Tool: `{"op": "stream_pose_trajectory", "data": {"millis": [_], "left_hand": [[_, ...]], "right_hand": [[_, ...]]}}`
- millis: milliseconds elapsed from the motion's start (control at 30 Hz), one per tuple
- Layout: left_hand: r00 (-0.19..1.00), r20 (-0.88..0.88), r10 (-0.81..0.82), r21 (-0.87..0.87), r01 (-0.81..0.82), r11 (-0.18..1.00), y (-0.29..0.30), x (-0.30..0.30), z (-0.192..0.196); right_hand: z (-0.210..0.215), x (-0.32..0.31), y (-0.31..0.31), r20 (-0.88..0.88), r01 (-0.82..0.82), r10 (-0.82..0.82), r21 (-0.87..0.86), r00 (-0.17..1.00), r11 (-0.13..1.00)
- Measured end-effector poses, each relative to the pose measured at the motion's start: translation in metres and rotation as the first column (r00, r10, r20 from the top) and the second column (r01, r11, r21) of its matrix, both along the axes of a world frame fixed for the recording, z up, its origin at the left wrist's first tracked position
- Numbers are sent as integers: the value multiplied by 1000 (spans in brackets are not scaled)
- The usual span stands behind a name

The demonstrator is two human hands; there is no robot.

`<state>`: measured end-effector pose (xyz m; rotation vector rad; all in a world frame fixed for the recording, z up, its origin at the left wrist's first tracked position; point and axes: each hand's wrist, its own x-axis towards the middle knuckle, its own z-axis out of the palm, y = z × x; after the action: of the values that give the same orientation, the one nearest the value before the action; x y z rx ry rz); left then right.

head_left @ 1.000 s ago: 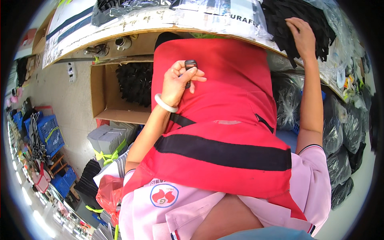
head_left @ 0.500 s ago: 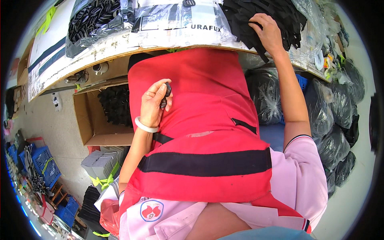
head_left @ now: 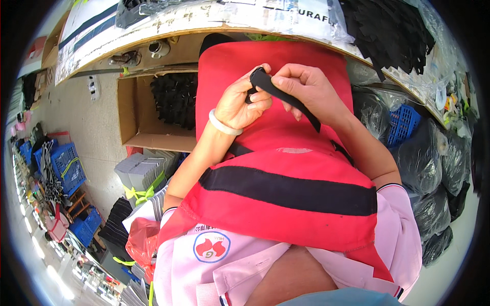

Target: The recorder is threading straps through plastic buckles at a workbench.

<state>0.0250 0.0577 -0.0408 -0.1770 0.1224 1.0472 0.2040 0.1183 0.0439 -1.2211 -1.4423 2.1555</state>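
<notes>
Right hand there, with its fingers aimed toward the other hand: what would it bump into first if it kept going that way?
The right hand already pinches the black strap; going on leftward it would likely meet the left hand first, which grips the strap's end. Depth is unclear.

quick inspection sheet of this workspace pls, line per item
surface: worn workbench edge at the top, partly covered by plastic sheets
job's things: black strap held over the red apron, one end at the left hand
clutter: pile of black straps on the bench; open cardboard box of black parts below
grippers: left hand and right hand both pinch the strap
cables: nothing seen
surroundings: blue crates, black bags, bundled grey stacks
</notes>
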Motion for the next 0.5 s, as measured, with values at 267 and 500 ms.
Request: {"op": "stream_pose_trajectory", "data": {"millis": [267, 500], "left_hand": [[1000, 4, 1, -22, -1, 1000, -2, -6, -3], [929, -370, 17, 38, -3, 999, 1, 0, 2]], "right_hand": [[-9, -4, -3, -40, 37, -41, -106, 998, 994], [-29, -17, -13, -192, 185, -194, -64, 962, 981]]}}
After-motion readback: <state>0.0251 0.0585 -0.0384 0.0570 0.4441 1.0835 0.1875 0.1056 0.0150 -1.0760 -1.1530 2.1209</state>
